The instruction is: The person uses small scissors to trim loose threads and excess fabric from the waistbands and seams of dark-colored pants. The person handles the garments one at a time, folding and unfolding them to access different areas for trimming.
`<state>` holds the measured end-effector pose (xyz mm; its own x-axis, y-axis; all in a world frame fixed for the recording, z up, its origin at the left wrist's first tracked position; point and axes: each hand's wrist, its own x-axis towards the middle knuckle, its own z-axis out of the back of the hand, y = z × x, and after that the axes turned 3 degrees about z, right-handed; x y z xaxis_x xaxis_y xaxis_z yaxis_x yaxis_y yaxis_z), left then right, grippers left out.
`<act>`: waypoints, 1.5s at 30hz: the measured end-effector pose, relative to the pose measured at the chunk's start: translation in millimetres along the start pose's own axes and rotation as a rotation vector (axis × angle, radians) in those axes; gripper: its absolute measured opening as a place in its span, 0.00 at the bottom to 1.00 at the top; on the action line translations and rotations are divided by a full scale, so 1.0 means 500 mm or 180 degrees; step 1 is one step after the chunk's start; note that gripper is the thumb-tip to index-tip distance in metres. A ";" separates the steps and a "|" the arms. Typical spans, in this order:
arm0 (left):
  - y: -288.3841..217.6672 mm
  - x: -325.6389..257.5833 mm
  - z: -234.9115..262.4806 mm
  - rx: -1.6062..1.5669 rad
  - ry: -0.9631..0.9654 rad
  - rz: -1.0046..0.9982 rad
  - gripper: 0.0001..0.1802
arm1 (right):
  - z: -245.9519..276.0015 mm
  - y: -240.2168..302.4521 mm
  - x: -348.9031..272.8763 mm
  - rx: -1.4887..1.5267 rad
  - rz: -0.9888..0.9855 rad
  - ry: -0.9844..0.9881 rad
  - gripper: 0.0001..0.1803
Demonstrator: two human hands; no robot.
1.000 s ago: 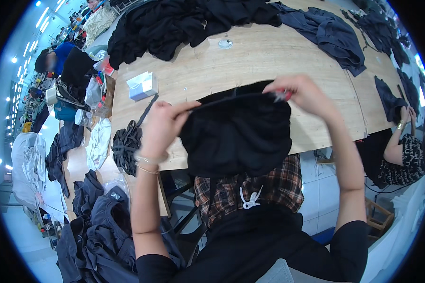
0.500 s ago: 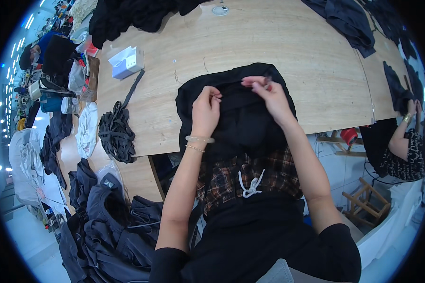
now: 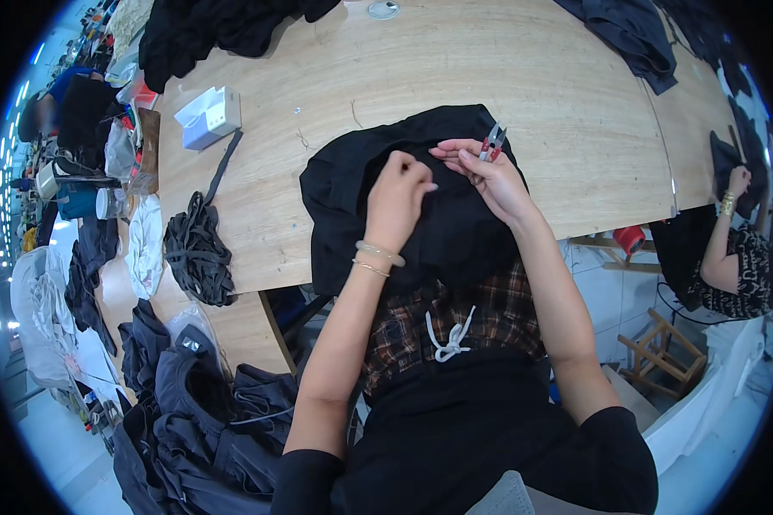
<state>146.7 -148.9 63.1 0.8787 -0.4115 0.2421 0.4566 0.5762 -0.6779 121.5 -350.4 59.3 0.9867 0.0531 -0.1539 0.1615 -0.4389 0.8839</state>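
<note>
A black garment (image 3: 464, 232) lies bunched over the table's near edge and hangs toward my lap. My left hand (image 3: 398, 196) is above its middle, fingers curled together; whether they pinch cloth or a thread is hidden. A pair of small thread snips (image 3: 493, 144) with red grips rests in my right hand (image 3: 492, 178), its blades pointing up and away past the fingers. That hand's thumb and index finger come close together over the garment's far part, just right of my left hand.
A tissue box (image 3: 208, 118) and a tangle of dark straps (image 3: 197, 253) lie to the left on the wooden table (image 3: 575, 163). Dark garments (image 3: 206, 421) are heaped at lower left, with more black cloth (image 3: 223, 39) at the far edge. Another person's hand (image 3: 737, 180) works at far right, near wooden stools (image 3: 666, 352).
My left hand has moved right toward my right hand, its fingers curling more. The snips have come plainly into view in my right hand. The garment's folds have shifted.
</note>
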 end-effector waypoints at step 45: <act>0.015 -0.017 0.055 0.0252 0.0207 -0.0137 0.08 | -0.035 0.050 -0.013 -0.0023 -0.0180 -0.0080 0.15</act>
<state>146.5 -121.3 75.0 0.8483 -0.4805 0.2224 0.5055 0.6100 -0.6102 119.6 -346.0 90.3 0.9751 0.0549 -0.2146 0.2171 -0.4293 0.8767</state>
